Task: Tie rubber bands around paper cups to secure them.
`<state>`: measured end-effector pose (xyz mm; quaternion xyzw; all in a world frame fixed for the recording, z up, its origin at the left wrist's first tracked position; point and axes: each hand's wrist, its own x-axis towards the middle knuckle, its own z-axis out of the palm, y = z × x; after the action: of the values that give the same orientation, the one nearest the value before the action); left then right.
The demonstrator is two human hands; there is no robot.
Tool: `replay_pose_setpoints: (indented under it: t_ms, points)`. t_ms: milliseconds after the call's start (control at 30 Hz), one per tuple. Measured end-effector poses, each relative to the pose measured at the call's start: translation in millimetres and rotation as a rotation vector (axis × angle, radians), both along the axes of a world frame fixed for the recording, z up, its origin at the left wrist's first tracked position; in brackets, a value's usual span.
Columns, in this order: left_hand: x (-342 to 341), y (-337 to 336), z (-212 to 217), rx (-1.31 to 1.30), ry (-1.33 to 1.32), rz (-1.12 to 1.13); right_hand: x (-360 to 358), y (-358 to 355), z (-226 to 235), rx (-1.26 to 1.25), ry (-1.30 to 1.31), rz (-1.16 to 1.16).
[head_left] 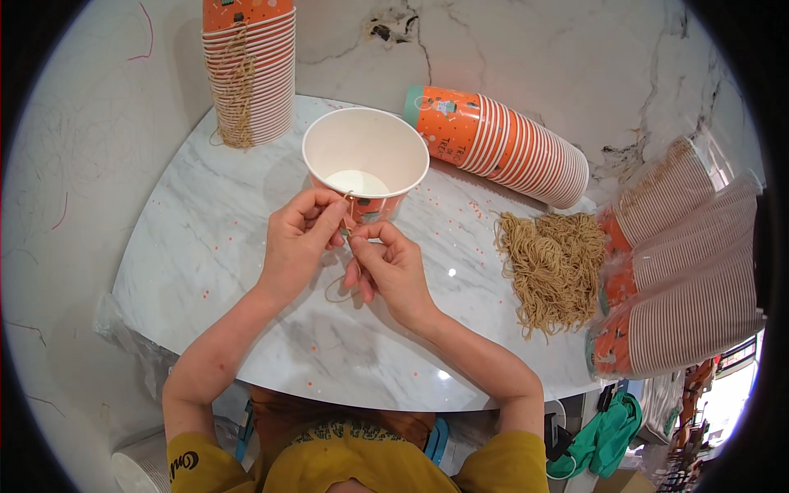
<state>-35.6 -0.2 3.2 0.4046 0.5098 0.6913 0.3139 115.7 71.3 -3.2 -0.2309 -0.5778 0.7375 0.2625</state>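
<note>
- Right now your left hand (297, 238) and right hand (393, 267) meet at the near side of the open paper cup (366, 160), just below its rim, over the marble tabletop (205, 238).
- Both hands are closed in a narrow pinch on a thin tan string (339, 289); your left thumb and forefinger nip it up by the cup wall, your right fingertips hold it just beside them.
- String runs roughly up and down: top end at the cup's wall, slack loop hanging under your hands and touching the tabletop.
- Cup lies directly ahead of both hands, upright, mouth open, white inside, orange printed outside. Left hand is the nearer one to the wall; right sits slightly lower and toward you.
- Whether the string end is already through the cup wall: cannot tell, your fingers hide that spot.
- Right of you, well apart: a heap of cut tan strings (552, 267).
- Behind the cup: a lying stack of orange cups (501, 144).
- Far left: a standing cup stack (249, 70) with strings hanging down it.
- Far right edge: bagged cup stacks (686, 271) lying on their sides.
</note>
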Motion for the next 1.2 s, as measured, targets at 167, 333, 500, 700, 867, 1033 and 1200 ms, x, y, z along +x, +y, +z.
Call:
replay_pose_setpoints:
  t_ms: [167,333,500,700,867,1033,1200]
  points:
    - [4,-1,0,0.014,0.067,0.064,1,0,-1,-0.001,-0.009,0.004]
    - [6,-1,-2,0.044,0.150,0.118,1,-2,0,0.028,-0.034,0.010]
    - [6,0,-5,0.077,0.210,0.143,0,-1,-4,0.049,-0.025,0.003]
    - [7,-2,-1,0.037,0.154,0.152,0,-2,-4,0.010,-0.059,0.014]
    - [7,-2,-1,0.045,0.141,0.138,0,-3,-3,-0.022,-0.080,0.023]
    - [5,-2,-2,0.063,0.119,0.132,1,-6,-3,0.021,-0.049,0.045]
    - [1,-2,-1,0.050,0.144,0.135,1,-11,-6,0.141,-0.004,0.029]
